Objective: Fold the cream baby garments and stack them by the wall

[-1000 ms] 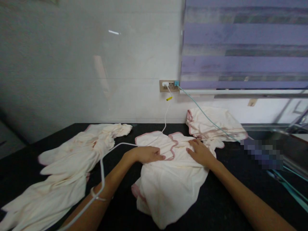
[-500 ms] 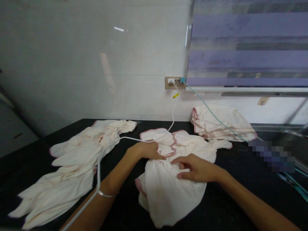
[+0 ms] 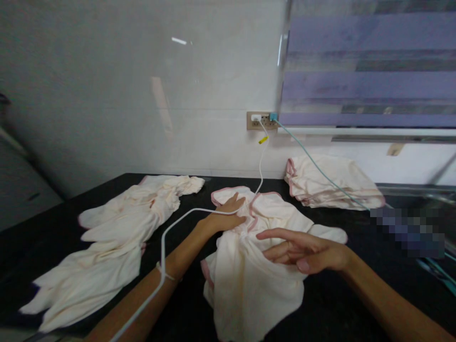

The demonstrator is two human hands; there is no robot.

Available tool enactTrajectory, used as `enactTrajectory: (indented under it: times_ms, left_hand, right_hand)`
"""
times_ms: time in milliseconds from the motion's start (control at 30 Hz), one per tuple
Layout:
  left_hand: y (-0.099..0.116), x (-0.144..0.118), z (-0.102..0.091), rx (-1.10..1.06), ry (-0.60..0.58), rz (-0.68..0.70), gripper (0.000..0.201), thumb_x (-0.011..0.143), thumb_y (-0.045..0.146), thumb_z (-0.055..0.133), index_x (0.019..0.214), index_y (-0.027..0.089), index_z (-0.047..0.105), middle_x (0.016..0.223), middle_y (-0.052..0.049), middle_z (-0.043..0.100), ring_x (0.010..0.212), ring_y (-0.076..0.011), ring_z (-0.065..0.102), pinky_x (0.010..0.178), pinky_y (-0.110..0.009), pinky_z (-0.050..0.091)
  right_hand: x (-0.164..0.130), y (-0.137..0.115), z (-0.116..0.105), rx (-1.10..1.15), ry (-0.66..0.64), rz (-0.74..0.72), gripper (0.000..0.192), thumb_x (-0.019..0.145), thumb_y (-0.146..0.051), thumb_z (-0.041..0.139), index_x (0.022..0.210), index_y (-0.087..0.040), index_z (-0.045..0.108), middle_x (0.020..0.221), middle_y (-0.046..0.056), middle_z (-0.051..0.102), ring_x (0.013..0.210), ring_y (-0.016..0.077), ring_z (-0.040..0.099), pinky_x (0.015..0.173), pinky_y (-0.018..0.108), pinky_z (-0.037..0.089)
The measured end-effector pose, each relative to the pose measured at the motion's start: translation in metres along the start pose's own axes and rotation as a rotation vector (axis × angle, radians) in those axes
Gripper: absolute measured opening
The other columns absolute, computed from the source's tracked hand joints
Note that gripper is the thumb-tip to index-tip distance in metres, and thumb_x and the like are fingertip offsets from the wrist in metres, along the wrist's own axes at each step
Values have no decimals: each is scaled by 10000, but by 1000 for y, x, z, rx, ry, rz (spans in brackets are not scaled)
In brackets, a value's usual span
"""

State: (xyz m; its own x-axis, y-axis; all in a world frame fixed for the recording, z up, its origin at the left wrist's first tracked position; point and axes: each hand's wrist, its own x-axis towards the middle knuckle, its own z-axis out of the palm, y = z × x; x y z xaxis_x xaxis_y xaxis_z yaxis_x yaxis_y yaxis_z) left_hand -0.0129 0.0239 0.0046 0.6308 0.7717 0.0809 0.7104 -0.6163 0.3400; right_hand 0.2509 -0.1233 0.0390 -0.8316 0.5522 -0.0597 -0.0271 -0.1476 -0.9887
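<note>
Cream cloth (image 3: pixel 249 266) with a thin pink binding along its scalloped edges is lying rumpled near the middle of the black countertop (image 3: pixel 342 304), its lower part spilling toward the near edge in soft folds. The left hand (image 3: pixel 228 216) is resting on the cloth's upper part, close to the pink-trimmed edge, fingers loosely curled against the fabric; whether it is pinching anything cannot be told. The right hand (image 3: pixel 306 251) is hovering just above the cloth's right side, open, fingers stretched out toward the left and holding nothing.

A white cable (image 3: pixel 178 223) is running from the wall socket (image 3: pixel 261 120) down over the cloth's far edge, arching across the left forearm and passing a thin band on that wrist. A pale teal cable (image 3: pixel 313 164) is running from the same socket across a folded stack of similar pink-edged cloths (image 3: pixel 331 183), which is sitting at the far edge of the countertop against the glossy white wall. Toward the left edge, a crumpled heap of the same cream fabric (image 3: pixel 117 247) is sprawling in long wrinkled lobes. Purple-striped blinds (image 3: pixel 370 61) are hanging above the stack.
</note>
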Motion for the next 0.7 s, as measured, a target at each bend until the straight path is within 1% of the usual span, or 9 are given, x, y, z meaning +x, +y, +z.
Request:
enactTrajectory:
  times_ms: [67,100,167,233,300,400,467,567,700]
  left_hand:
    - [4,3,2,-64,31,41,678,938,513,525,1531,198,430,1610,-118,418,1533,-274,274,1215,-393,268]
    - [7,4,2,-95,45,81,667,961,521,495,1536,190,420,1614,-122,409,1528,-269,283,1222,-396,260]
    - [18,5,1,-157,66,153,567,1010,514,416,1459,181,511,1553,-135,486,1468,-265,384,1211,-403,283]
    - [32,4,-3,-209,57,185,510,1045,500,340,1353,184,595,1473,-134,566,1391,-261,475,1196,-422,302]
    - [45,0,-7,-238,1,167,514,1055,520,308,1339,202,596,1438,-118,597,1364,-269,503,1209,-473,264]
    - [54,-8,-9,-203,-164,154,584,984,642,441,1374,227,570,1497,-111,547,1438,-321,425,1231,-526,180]
    - [54,-10,-5,-151,-229,209,623,897,698,567,1299,225,628,1511,-113,530,1456,-348,392,1230,-507,187]
    - [45,-7,3,-76,-144,285,476,936,603,566,1192,217,676,1420,-108,583,1363,-317,483,1193,-467,266]
    - [23,6,7,-43,112,208,376,993,468,480,1167,192,667,1306,-127,604,1229,-273,540,1091,-417,395]
  right_hand:
    - [5,0,7,84,5,-77,954,741,-552,834,1549,-302,394,1485,157,553,1345,283,563,1075,401,439]
    - [8,0,9,110,37,-124,947,737,-541,839,1543,-301,403,1488,154,551,1350,285,558,1091,410,431]
    - [14,1,6,116,174,-198,925,716,-454,872,1517,-299,436,1465,136,576,1343,265,564,1098,400,435]
    - [17,5,-8,91,385,-243,876,668,-359,906,1446,-283,511,1364,111,654,1236,236,640,1017,361,503]
    - [19,12,-31,71,663,-270,721,628,-330,915,1281,-239,624,1143,79,748,989,209,725,837,316,571]
    - [17,27,-68,110,1107,-304,454,592,-343,903,959,-203,675,779,19,742,651,184,689,601,297,555]
    - [14,37,-86,126,1263,-341,387,593,-324,876,888,-211,652,738,16,727,625,196,676,591,327,557]
    - [12,47,-95,-27,1356,-385,321,660,-334,804,911,-215,644,861,52,744,732,220,691,689,375,573]
    - [12,48,-91,-610,1475,-425,290,802,-415,682,995,-202,646,1037,99,702,969,254,652,894,439,535]
